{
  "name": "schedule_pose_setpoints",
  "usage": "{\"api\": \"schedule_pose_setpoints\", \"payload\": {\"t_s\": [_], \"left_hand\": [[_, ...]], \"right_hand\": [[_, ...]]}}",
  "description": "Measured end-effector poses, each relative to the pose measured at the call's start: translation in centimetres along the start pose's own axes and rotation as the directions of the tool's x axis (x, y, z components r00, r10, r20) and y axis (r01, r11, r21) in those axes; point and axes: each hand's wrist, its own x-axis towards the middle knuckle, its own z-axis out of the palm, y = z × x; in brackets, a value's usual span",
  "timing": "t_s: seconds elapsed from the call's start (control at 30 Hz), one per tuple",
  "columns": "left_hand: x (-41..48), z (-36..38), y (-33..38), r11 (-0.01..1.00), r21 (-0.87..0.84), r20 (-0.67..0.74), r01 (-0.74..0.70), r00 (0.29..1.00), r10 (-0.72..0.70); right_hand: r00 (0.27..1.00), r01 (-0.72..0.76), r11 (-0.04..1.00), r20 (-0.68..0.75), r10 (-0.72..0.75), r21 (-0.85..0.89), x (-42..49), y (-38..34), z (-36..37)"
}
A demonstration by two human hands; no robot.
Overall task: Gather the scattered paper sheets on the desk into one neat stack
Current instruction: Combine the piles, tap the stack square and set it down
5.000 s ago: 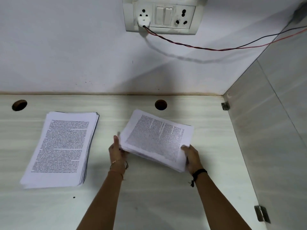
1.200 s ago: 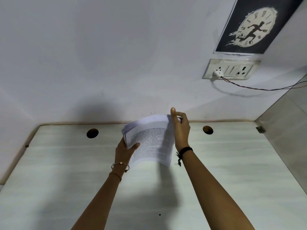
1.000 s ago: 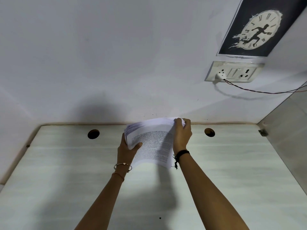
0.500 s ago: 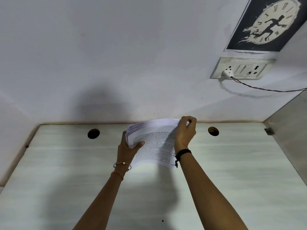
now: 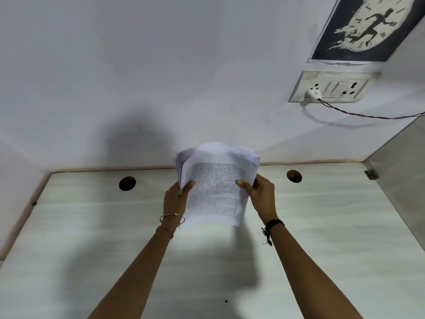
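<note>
Paper stack [image 5: 216,192] stands up over the table [image 5: 322,226], and I see left grip [image 5: 176,199] and right grip [image 5: 262,195] clamped on its sides.

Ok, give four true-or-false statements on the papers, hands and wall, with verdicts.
1. Both the left hand and the right hand hold the paper stack by its sides. True.
2. The stack lies flat on the desk. False: it is held up over the desk, printed page facing the camera.
3. A white plug sits in the socket panel. True.
4. The poster hangs below the panel. False: the clock poster hangs above it.
</note>
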Motion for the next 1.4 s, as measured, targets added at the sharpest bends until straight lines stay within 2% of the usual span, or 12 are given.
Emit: {"api": "schedule_pose_setpoints", "payload": {"t_s": [0.13, 0.3, 0.43, 0.6, 0.67, 0.8, 0.97, 1.07, 1.17, 1.27, 1.33, 1.4], "left_hand": [[0.7, -0.7, 1.0, 0.996, 0.080, -0.005, -0.051, 0.999, 0.051], [-0.5, -0.9, -1.6, 0.987, 0.091, 0.136, 0.132, 0.980, -0.143], [-0.5, -0.6, -1.4, 0.979, 0.139, 0.103, 0.148, 0.981, -0.163], [0.6, -1.5, 0.7, 0.991, 0.133, 0.053, -0.012, 0.999, 0.005], [0.7, -1.8, 0.9, 0.991, 0.135, 0.076, -0.027, 0.997, 0.017], [0.0, -1.6, -0.8, 0.988, 0.139, 0.123, 0.062, 0.989, -0.080], [-0.1, -1.9, -1.5, 0.987, 0.098, 0.148, 0.131, 0.978, -0.145], [0.6, -2.7, -0.5, 0.986, 0.161, 0.157, 0.050, 0.985, -0.075], [2.5, -4.8, 1.5, 0.989, 0.105, 0.159, -0.101, 0.984, 0.083], [4.3, -7.5, 4.9, 0.984, 0.005, 0.437, -0.180, 0.885, 0.160], [4.9, -8.3, 7.6, 0.975, 0.124, 0.635, -0.186, 0.770, 0.066], [5.3, -7.7, 9.5, 0.891, 0.344, 0.696, -0.295, 0.717, -0.031]], "right_hand": [[1.000, 0.013, 1.000, -0.005, -0.012, 0.021, 0.7, -1.3, -0.8], [0.960, -0.114, 0.990, 0.249, 0.132, -0.087, 0.0, 1.2, -0.2], [0.972, -0.126, 0.985, 0.185, 0.146, -0.116, 0.6, 1.8, 0.3], [0.990, -0.050, 0.991, 0.124, 0.066, -0.126, 1.5, 0.2, -0.3], [0.988, -0.054, 0.990, 0.135, 0.071, -0.127, 1.3, 0.3, -0.7], [0.953, -0.122, 0.984, 0.261, 0.154, -0.133, 0.4, 2.0, -0.6], [0.951, -0.106, 0.992, 0.285, 0.124, -0.075, 0.0, 3.4, 0.6], [0.958, -0.110, 0.978, 0.245, 0.152, -0.176, 0.5, 3.0, 0.7], [0.952, -0.035, 0.949, 0.278, 0.127, -0.313, 1.8, 2.7, 0.5], [0.946, 0.022, 0.927, 0.307, 0.102, -0.373, 2.9, 1.6, 0.0], [0.940, 0.062, 0.908, 0.331, 0.087, -0.415, 3.4, 0.8, 0.1], [0.936, 0.073, 0.895, 0.339, 0.090, -0.439, 3.7, 0.5, 0.5]]}}
